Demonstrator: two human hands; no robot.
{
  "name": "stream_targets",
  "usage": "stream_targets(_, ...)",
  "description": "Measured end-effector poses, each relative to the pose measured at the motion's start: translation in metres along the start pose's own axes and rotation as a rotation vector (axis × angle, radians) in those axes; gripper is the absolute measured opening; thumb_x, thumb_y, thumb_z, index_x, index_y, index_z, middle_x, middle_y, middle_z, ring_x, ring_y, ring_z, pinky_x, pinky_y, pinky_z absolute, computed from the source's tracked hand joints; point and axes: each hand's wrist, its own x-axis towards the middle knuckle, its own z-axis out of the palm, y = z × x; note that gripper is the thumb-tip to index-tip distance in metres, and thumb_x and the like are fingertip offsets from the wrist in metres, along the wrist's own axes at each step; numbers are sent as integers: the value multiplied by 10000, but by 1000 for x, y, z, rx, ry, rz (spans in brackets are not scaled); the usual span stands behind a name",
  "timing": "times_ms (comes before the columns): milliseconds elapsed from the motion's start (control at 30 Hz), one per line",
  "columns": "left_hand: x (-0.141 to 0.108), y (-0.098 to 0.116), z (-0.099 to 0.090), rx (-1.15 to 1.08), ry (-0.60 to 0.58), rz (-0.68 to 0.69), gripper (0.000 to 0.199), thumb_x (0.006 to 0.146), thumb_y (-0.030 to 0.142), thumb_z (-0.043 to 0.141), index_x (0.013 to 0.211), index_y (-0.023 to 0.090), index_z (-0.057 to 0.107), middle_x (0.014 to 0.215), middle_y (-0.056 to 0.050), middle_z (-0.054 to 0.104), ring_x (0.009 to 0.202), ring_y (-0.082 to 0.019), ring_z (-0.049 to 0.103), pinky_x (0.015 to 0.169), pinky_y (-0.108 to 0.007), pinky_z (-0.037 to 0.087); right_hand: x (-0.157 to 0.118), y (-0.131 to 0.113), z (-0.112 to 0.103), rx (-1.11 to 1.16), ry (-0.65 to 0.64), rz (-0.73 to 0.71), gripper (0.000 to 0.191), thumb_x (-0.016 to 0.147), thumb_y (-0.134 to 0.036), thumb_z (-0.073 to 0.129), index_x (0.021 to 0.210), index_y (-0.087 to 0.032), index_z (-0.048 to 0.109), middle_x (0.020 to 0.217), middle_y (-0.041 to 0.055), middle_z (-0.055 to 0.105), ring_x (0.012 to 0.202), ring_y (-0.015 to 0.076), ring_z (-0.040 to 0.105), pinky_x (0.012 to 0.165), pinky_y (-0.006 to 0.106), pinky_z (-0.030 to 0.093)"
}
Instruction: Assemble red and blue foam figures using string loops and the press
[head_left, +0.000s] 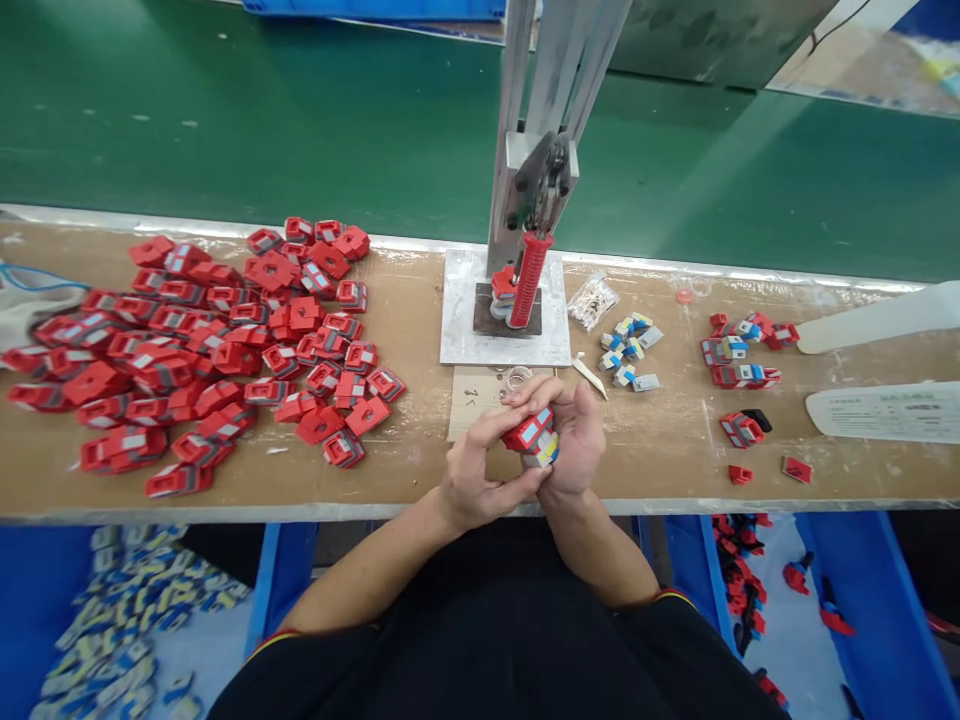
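Between my two hands, close to the table's front edge, is a red toy vehicle body (534,432) with pale blue windows and a grey, yellow and blue piece at its lower end. My left hand (486,455) curls around it from the left, thumb below and fingers over the top. From the right, my right hand (576,440) cups the same part, its fingers partly hidden. Just beyond them stands a toggle press (531,270) with a red handle, a red and white part beneath it. Small blue, yellow and white pieces (628,345) lie to the right of the press.
A large pile of red vehicle bodies (187,350) covers the table's left side. Cotton swabs (593,301) lie beside the press. Two white bottles (885,411) and several red parts (742,376) are at right. Blue bins (862,580) sit below the front edge.
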Motion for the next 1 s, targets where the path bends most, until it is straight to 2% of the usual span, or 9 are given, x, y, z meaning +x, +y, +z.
stream_targets(100,6,5,5,-14,91,-37,581,899,462,886,1348,197,628,1170,-121,807,1147,-259,804,1001,-402,687,-4,4,6,84,11,31,567,1009,-676,501,644,-264,639,782,35,629,837,235,656,896,455,568)
stream_targets(300,25,26,13,140,112,5,454,889,424,899,1225,194,699,1000,-70,827,911,-217,782,839,-360,673,-18,10,12,-103,235,-362,569,1078,-625,389,742,-281,693,840,40,584,831,227,586,808,413,502)
stream_targets(500,30,34,12,176,-55,1,594,907,528,855,1366,191,685,1122,-117,818,980,-251,765,866,-391,652,-5,9,-4,-14,146,-280,550,1063,-623,371,686,-270,558,747,18,431,707,221,477,691,392,496)
stream_targets(600,26,29,8,105,-108,-110,609,902,546,854,1383,216,677,1125,-108,807,979,-251,762,905,-405,639,-3,15,-10,-94,122,-287,578,1082,-644,283,734,-273,557,782,25,449,744,223,511,732,391,521)
stream_targets(700,20,16,4,-135,-145,-343,715,873,664,831,1413,229,653,1173,-117,792,973,-243,773,860,-368,644,-5,20,-10,-308,55,-303,664,1061,-747,113,961,-305,599,978,55,557,919,246,607,868,427,558)
stream_targets(767,19,6,-4,-297,-162,-470,718,920,705,753,1439,225,627,1229,-133,785,1007,-245,790,854,-348,650,-4,17,-10,-456,-46,-314,729,1026,-799,35,1184,-341,579,1181,75,587,1083,268,629,952,455,562)
stream_targets(833,25,-5,-19,-303,-158,-507,656,988,674,686,1449,213,610,1267,-142,782,1066,-249,795,908,-357,648,4,8,-15,-558,-96,-403,707,1026,-812,67,1303,-374,547,1329,76,574,1221,280,601,996,464,542)
stream_targets(900,40,-17,-41,-132,-177,-460,624,995,624,707,1443,199,612,1289,-144,778,1130,-261,780,993,-387,631,20,-7,-25,-660,-127,-506,612,1049,-793,191,1301,-384,570,1389,66,573,1307,290,563,1025,470,512)
stream_targets(1000,80,-43,-72,194,-396,-294,599,935,523,817,1403,190,651,1338,-148,769,1252,-305,732,1142,-468,561,51,-28,-41,-797,-299,-459,524,1073,-741,306,1238,-365,631,1422,65,599,1345,295,559,1044,487,496)
